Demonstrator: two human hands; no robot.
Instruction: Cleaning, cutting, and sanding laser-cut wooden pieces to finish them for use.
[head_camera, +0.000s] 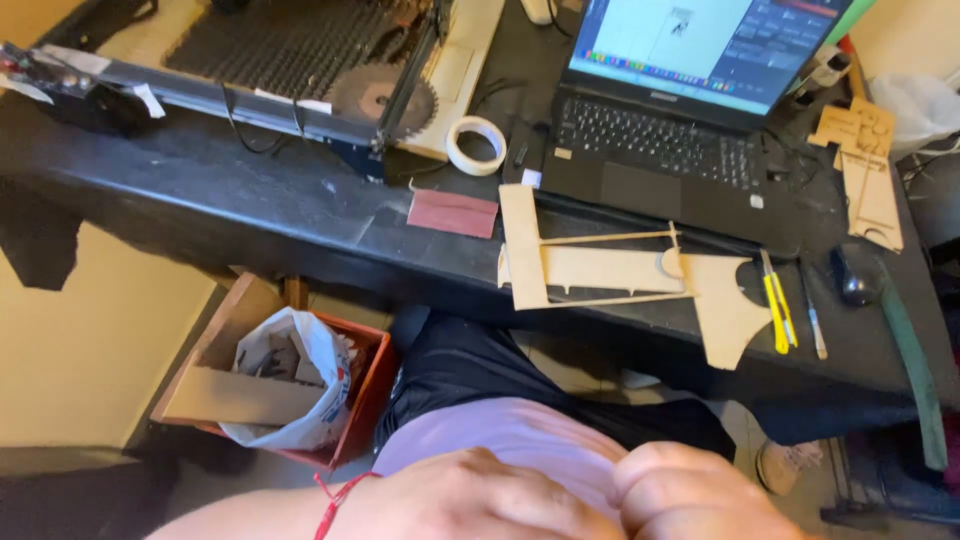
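Both my hands sit low at the bottom edge, over my lap in lilac cloth (500, 430) and black shorts (450, 365). My left hand (470, 500) shows its back, with a red string (335, 495) round the wrist, and its fingers are hidden. My right hand (700, 490) touches it, fingers curled into a fist with nothing visible inside. In front lies a black desk (250, 200). Thin cut wooden pieces (600, 270) rest on its near edge, the nearest things to my hands.
An open laptop (670, 110) stands at the back right, with a mouse (853, 277), a yellow knife (775, 310) and more wood cutouts (865, 170) nearby. A tape roll (476, 145), a reddish sheet (452, 213) and a cutting machine (300, 60) lie left. An orange bin (365, 385) holds a white bag and cardboard.
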